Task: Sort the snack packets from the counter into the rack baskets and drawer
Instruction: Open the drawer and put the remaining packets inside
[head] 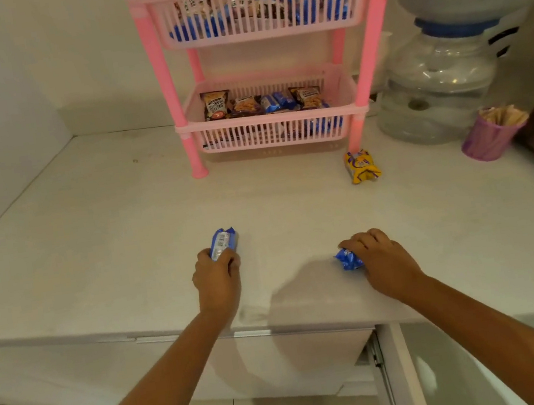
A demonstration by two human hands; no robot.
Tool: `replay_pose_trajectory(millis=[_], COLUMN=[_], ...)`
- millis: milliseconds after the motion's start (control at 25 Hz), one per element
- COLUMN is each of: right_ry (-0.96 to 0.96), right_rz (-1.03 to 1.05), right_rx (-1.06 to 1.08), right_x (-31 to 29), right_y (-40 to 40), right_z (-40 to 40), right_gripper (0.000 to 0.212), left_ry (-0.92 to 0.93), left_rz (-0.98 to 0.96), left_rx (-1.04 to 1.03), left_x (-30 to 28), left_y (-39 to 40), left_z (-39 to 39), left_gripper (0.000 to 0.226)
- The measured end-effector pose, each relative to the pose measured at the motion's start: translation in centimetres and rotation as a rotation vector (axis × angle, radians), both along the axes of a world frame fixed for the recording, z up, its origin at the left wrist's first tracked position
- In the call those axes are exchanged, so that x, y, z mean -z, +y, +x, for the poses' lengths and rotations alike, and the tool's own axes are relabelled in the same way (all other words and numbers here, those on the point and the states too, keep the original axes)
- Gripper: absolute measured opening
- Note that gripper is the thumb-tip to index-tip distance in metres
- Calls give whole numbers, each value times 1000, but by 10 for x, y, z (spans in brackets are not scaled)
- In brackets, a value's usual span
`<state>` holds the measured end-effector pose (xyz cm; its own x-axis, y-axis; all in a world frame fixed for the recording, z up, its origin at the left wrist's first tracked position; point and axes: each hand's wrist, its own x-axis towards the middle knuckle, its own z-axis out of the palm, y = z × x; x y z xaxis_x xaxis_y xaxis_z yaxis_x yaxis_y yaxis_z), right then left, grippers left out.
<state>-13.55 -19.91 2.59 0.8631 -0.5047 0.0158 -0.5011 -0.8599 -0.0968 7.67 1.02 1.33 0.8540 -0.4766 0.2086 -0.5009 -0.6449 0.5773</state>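
Note:
On the white counter [109, 246] my left hand [217, 277] grips a blue snack packet [223, 240] that sticks out past the fingers. My right hand [380, 260] closes over a second, crumpled blue packet [347, 259] lying on the counter. A yellow packet [361, 166] lies alone near the rack's front right leg. The pink two-tier rack [167, 78] stands at the back. Its lower basket [269, 137] holds peanut and blue packets, and the upper basket [260, 28] holds several more.
A water dispenser jar [439, 86] with a floral cover stands right of the rack. A purple cup [488, 138] with sticks is in front of it. Below the counter edge an open drawer [398, 373] shows at the lower right.

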Motion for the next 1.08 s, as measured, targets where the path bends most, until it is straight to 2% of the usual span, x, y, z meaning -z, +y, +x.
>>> replay_pose_trajectory(millis=[80,240,360,480,640,800,880,920,1040,1080], right_ry=[-33,-113,-174,-138,-64,192,265,317,447,449], right_rz=[28,240,310,419,789,814,863,878,911,930], right_rx=[12,22,35,139,351,509,559,555,560,579], right_x=[-2,-5,-6,4,36,82,104,115,148,159], right_y=[9,37,47,46,25,-5,-15,-18,-21,-22], right_z=[-25,-97,-153,-200,-236,-236,-227,-221,-205,-202], right_gripper=[53,52,53,48,44,60,63,59,31,28], left_ry=[95,443,436,540,738,778,776,761,735,703], left_rz=[-74,-312,-288,-269,-9,243,347,416,531,561], left_rx=[64,162,366,450,513,454,427,413,401,407], left_x=[-1,-6,0,7,46,88,107,118,145,151], left_y=[-5,-13,-15,-27,-60,-97,-109,-114,-123,-124], left_z=[-47,-164,-247,-298,-344,-354,-350,-348,-347,-348], left_gripper=[12,16,24,30,22,19,9,8,31,35])
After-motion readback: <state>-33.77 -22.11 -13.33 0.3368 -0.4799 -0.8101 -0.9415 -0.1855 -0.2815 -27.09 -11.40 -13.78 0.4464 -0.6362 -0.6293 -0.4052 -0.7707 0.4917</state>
